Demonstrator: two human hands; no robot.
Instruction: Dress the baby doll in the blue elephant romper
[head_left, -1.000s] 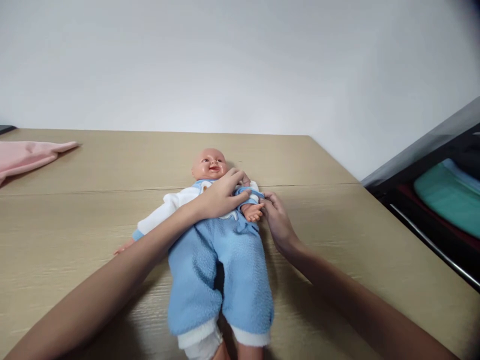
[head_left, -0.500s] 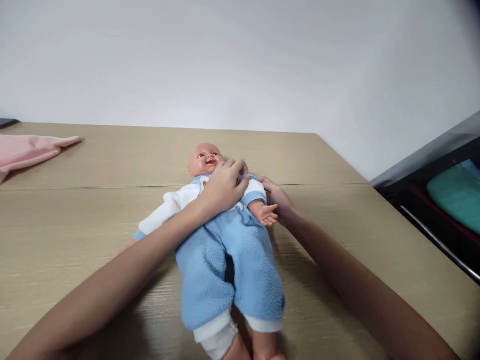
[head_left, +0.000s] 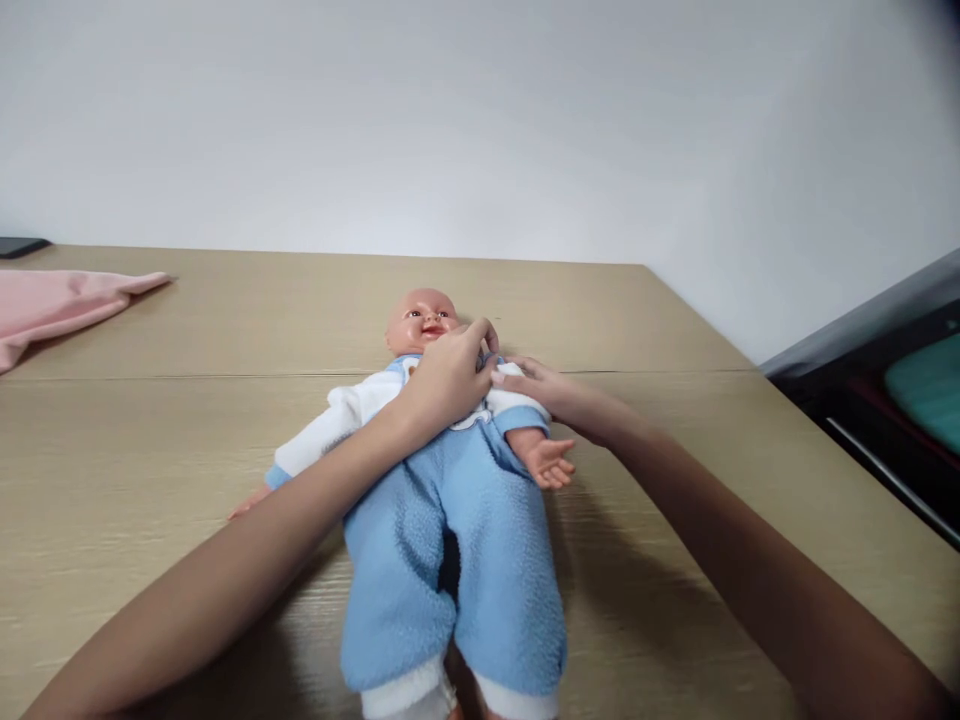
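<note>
Doll [head_left: 457,490] supine on counter [head_left: 285,320], head [head_left: 420,312] toward far edge; left hand [head_left: 454,378] curled over it, whether pinching cannot be told; right hand [head_left: 551,390] clasps white sleeve [head_left: 508,402].

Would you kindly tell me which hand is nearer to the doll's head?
The left. The left hand lies over the doll's chest, close below the head; the right hand is farther off, at the white sleeve on the picture's right.
</note>
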